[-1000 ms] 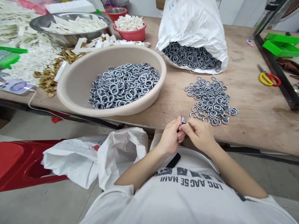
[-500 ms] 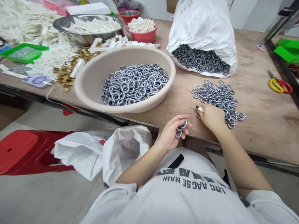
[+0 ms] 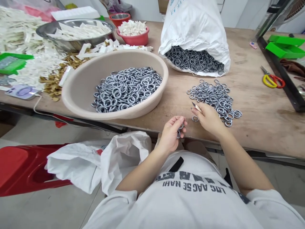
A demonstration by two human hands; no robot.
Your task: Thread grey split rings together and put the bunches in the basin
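My left hand point(image 3: 172, 133) is closed on a few grey rings point(image 3: 179, 133), just off the table's front edge. My right hand point(image 3: 211, 119) holds a small knife point(image 3: 197, 107) with a dark pointed blade and a pale handle, its tip turned to the left. Below that hand's fingertips one loose ring point(image 3: 195, 118) lies on the table. A pile of grey rings point(image 3: 212, 95) spreads just beyond and beside my right hand. To the left stands a wide beige basin point(image 3: 114, 57) with many similar rings in it.
A white sack point(image 3: 193, 28) lies at the back, its mouth spilling darker rings. Scissors point(image 3: 273, 79) and green trays point(image 3: 284, 49) are at the right. White strips fill a steel bowl point(image 3: 71, 43); a red bowl point(image 3: 135, 39) holds white pieces. A red stool point(image 3: 14, 168) stands at left.
My left hand's fingers have closed in around the rings. My right hand has drawn slightly away from the pile, the knife now more visible. The whole view has shifted a little.
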